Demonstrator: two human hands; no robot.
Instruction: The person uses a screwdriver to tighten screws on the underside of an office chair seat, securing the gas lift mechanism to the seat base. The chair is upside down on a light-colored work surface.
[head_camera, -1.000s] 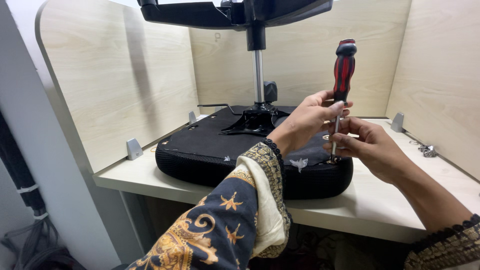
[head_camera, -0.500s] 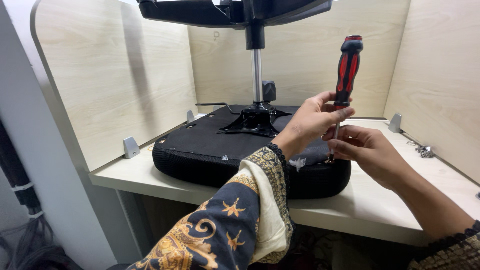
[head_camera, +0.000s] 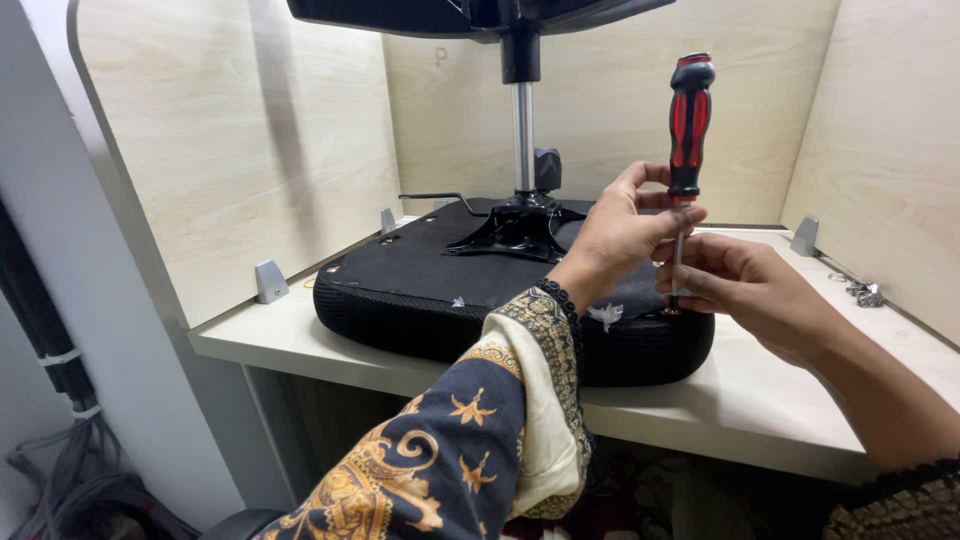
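Note:
An upturned black chair seat (head_camera: 430, 290) lies on a pale wooden desk (head_camera: 760, 390), its metal post (head_camera: 522, 135) rising to the chair base at the top edge. A red-and-black screwdriver (head_camera: 687, 130) stands upright with its tip on the seat's near right corner. My left hand (head_camera: 620, 235) grips the lower end of its handle. My right hand (head_camera: 745, 285) pinches the metal shaft just above the tip. A small white scrap (head_camera: 606, 315) sticks to the seat under my left wrist.
Wooden partition panels (head_camera: 240, 150) close the desk in on the left, back and right, held by grey brackets (head_camera: 270, 282). A small heap of metal parts (head_camera: 862, 292) lies by the right panel. Cables (head_camera: 70, 480) hang at the lower left.
The screwdriver and both hands have stayed on the seat's right corner; the handle has shifted slightly, and the view has drifted a little.

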